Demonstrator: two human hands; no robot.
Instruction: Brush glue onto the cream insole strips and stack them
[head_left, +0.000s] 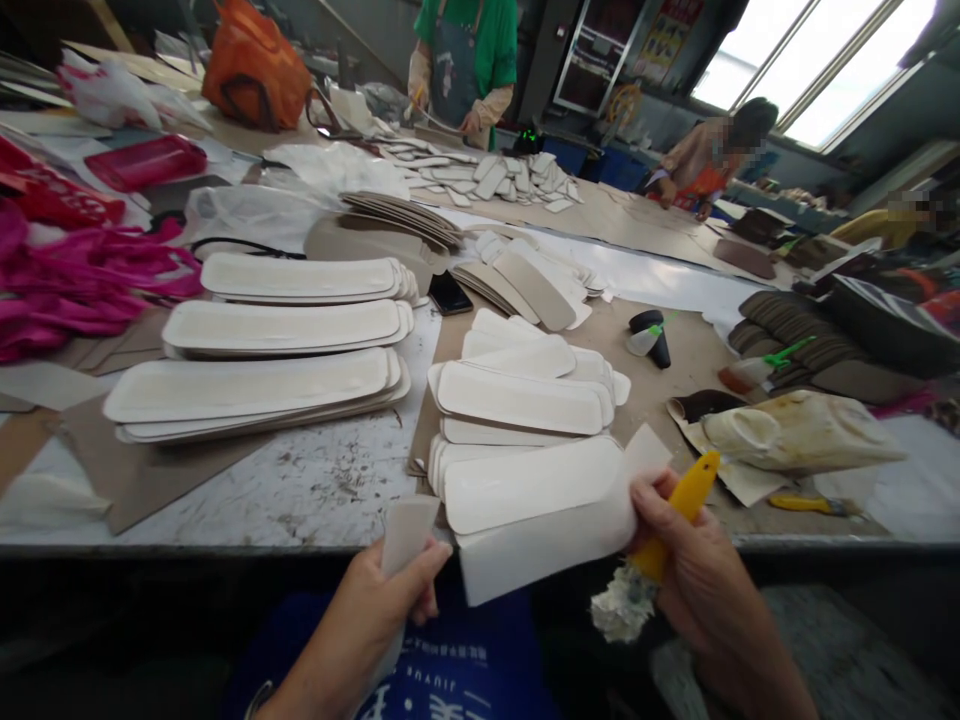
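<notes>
My left hand (390, 600) is closed in a pinch on a small white strip (407, 530) at the table's near edge. My right hand (694, 580) grips a yellow-handled brush (686, 505) with a clogged whitish head (619, 605), and its fingers also hold the end of a long white folded piece (547, 535). Just beyond lie stacks of white rounded pieces (521, 400). Further left are three rows of longer white pieces (262, 385).
A glue-crusted container (795, 430) and green-capped bottles (652, 338) lie at right. A phone (450, 293) lies mid-table. Pink bags (75, 270) and an orange bag (251, 65) sit at left. A person in green (465, 60) works at the far end; others sit at right.
</notes>
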